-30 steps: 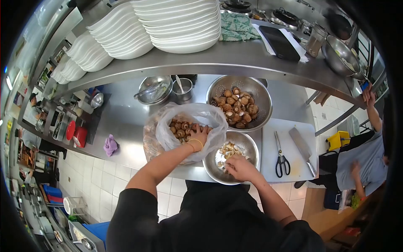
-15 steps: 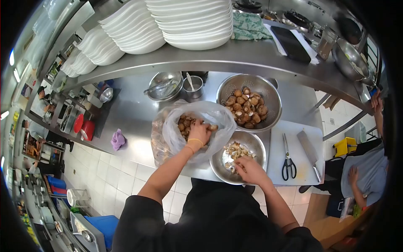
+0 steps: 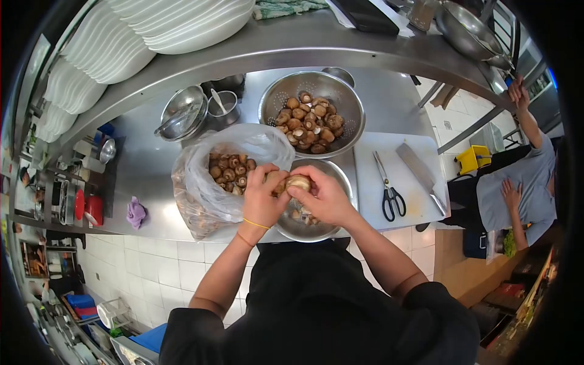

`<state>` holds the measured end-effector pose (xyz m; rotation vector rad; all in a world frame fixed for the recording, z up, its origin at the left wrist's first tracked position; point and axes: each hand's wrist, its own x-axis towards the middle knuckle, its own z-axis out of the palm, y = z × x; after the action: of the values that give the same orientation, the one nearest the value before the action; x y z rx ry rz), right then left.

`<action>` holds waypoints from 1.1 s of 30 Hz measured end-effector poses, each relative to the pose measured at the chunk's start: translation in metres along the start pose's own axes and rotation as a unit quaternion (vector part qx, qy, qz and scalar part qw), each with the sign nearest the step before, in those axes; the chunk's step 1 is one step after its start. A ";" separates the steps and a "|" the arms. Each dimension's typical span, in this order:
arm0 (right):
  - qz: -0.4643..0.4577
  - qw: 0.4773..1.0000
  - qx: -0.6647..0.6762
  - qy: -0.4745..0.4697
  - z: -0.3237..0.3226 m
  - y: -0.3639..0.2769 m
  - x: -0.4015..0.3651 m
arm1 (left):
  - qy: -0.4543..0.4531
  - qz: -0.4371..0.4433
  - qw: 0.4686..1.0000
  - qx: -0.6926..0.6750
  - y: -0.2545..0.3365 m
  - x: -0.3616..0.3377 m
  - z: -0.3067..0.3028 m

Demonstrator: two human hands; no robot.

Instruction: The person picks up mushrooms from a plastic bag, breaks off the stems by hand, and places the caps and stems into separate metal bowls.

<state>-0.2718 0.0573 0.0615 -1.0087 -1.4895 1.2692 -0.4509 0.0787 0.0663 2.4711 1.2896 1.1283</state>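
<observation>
Both hands meet over the near steel bowl (image 3: 348, 182), which has light stem pieces (image 3: 304, 216) in it. A pale mushroom (image 3: 298, 182) is between the fingers of my right hand (image 3: 325, 198). My left hand (image 3: 265, 198) is closed around a brown mushroom (image 3: 280, 185), beside the other one. To the left stands an open plastic bag (image 3: 204, 146) with brown mushrooms (image 3: 231, 170) inside. Behind the bowl, a perforated colander (image 3: 350, 115) holds many whole mushrooms (image 3: 309, 123).
A white cutting board (image 3: 371, 146) bears black-handled scissors (image 3: 389, 188) and a cleaver (image 3: 417, 167). Nested bowls (image 3: 182, 112) and a steel pot (image 3: 223, 109) stand behind the bag. A purple cloth (image 3: 135, 213) lies left. Plates (image 3: 188, 24) fill the overhead shelf. A person (image 3: 517, 188) stands right.
My left hand has come out of the bag and my right hand has risen from the bowl. They are now together, with mushrooms in the fingers. The view has shifted to the right.
</observation>
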 end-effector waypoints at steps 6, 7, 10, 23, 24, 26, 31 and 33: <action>0.005 0.995 -0.080 0.053 -0.016 -0.013 -0.008 | -0.024 -0.410 0.648 -0.641 0.011 -0.009 0.007; -0.035 0.986 -0.153 0.049 -0.015 -0.015 -0.008 | -0.035 -0.405 0.647 -0.645 0.020 -0.008 0.007; -0.069 0.970 -0.228 0.043 -0.013 -0.015 -0.008 | -0.046 -0.401 0.654 -0.640 0.025 -0.005 0.007; 0.079 0.995 -0.047 0.039 -0.022 -0.028 -0.008 | -0.080 -0.308 0.806 -0.499 0.016 -0.001 0.011; 0.109 0.993 0.046 0.028 -0.022 -0.030 -0.006 | -0.076 -0.344 0.778 -0.521 0.016 0.000 0.010; 0.073 0.994 0.063 0.054 -0.017 -0.025 -0.005 | -0.062 -0.352 0.777 -0.518 0.018 0.001 0.007; 0.060 0.989 0.120 0.067 -0.013 -0.012 -0.009 | 0.011 -0.367 0.756 -0.542 0.026 -0.004 0.013; 0.039 0.991 0.084 0.093 -0.015 -0.012 -0.008 | -0.026 -0.371 0.717 -0.590 0.028 -0.007 0.015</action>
<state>-0.2559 0.0516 0.0729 -1.0508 -1.1915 1.2947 -0.4253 0.0591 0.0639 0.8950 0.8716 1.0653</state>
